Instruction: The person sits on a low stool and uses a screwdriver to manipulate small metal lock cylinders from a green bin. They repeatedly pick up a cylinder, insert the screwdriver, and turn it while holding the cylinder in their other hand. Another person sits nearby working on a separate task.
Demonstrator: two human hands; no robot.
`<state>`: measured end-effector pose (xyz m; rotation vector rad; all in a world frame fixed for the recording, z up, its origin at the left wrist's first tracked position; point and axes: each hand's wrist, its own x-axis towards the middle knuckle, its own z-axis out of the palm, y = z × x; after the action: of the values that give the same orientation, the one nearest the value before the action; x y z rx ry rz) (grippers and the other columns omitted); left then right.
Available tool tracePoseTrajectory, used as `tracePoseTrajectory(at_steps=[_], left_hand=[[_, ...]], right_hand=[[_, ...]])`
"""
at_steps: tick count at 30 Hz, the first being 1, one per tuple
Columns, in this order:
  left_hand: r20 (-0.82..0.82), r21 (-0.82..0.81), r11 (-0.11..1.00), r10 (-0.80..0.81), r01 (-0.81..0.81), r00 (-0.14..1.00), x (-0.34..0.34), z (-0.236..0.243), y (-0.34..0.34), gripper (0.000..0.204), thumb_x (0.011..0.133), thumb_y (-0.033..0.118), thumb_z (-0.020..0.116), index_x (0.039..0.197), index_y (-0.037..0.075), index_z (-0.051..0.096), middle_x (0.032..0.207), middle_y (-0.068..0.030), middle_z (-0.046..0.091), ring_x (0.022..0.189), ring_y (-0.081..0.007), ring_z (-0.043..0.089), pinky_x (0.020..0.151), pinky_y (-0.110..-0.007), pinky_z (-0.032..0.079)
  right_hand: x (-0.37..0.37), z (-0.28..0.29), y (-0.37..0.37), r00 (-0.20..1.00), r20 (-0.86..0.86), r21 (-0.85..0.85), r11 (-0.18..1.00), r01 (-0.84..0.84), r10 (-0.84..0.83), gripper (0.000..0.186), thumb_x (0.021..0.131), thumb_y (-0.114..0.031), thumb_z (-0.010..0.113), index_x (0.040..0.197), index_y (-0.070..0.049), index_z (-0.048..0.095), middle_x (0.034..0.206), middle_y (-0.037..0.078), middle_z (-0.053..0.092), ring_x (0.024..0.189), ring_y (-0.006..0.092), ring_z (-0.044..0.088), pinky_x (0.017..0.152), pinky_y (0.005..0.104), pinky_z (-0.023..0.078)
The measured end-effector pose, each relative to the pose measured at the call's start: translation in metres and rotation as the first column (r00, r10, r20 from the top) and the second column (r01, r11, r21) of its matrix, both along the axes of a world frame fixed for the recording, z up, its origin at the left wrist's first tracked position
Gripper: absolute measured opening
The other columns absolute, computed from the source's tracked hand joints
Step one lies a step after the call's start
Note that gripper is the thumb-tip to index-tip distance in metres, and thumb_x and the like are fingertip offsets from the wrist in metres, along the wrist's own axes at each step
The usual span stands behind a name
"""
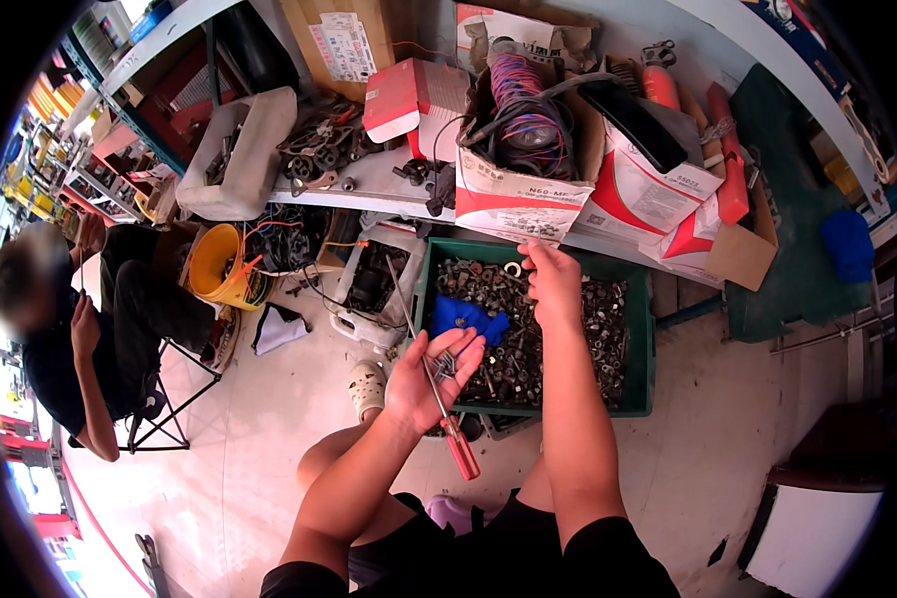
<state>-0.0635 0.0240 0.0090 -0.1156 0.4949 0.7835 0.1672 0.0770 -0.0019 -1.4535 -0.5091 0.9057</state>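
Observation:
My left hand [416, 387] is turned palm up below the bin's middle, fingers curled around a long screwdriver [461, 448] with a red handle and some small metal fasteners [446, 366]. Above and to its right, my right hand [553, 284] has thumb and fingers pinched; what they hold, if anything, is too small to make out. Both are over or beside a green plastic bin [644, 369] full of mixed bolts, nuts and washers [578, 279]. A crumpled blue glove or cloth [453, 317] lies among them at the left.
A shelf [319, 197] bears boxes [523, 199], coiled wires and metal parts. A yellow bucket [214, 254] and white jug [364, 319] stand left of the bin. A seated person [90, 379] occupies the far left. A green board [777, 299] leans at the right.

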Motion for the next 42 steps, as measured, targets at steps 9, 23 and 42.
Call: tracePoseTrajectory(at_steps=[9, 23, 42], left_hand=[[0.004, -0.018, 1.0, 0.004, -0.004, 1.0, -0.004, 0.0, 0.0, 0.048, 0.105, 0.032, 0.036, 0.117, -0.011, 0.055, 0.126, -0.0259, 0.056, 0.124, -0.0397, 0.052, 0.107, -0.046, 0.045], [0.012, 0.049, 0.997, -0.057, 0.056, 0.998, 0.011, 0.004, 0.004, 0.05, 0.105, 0.032, 0.033, 0.128, -0.01, 0.049, 0.133, -0.0256, 0.052, 0.127, -0.0395, 0.05, 0.107, -0.045, 0.045], [-0.017, 0.13, 0.992, 0.001, 0.001, 1.0, 0.034, 0.01, 0.016, 0.05, 0.105, 0.032, 0.034, 0.134, -0.008, 0.045, 0.137, -0.0251, 0.05, 0.129, -0.0395, 0.048, 0.108, -0.046, 0.044]], right_hand=[[-0.013, 0.005, 0.0, 0.703, 0.687, 0.078, 0.981, 0.178, -0.182, 0.025, 0.09, -0.027, 0.066, 0.085, -0.002, 0.07, 0.067, 0.009, 0.064, 0.051, 0.0199, 0.056, 0.049, 0.034, 0.042], [0.003, -0.017, 0.006, 0.933, 0.341, 0.062, 0.993, 0.096, -0.111, 0.019, 0.092, -0.02, 0.066, 0.093, -0.001, 0.07, 0.075, -0.002, 0.057, 0.054, 0.0035, 0.04, 0.044, 0.0187, 0.029], [0.001, 0.008, 0.001, 0.915, -0.403, 0.08, 0.997, 0.021, 0.013, 0.021, 0.091, -0.023, 0.068, 0.1, -0.004, 0.067, 0.087, 0.002, 0.061, 0.05, 0.0043, 0.036, 0.042, 0.018, 0.025]])
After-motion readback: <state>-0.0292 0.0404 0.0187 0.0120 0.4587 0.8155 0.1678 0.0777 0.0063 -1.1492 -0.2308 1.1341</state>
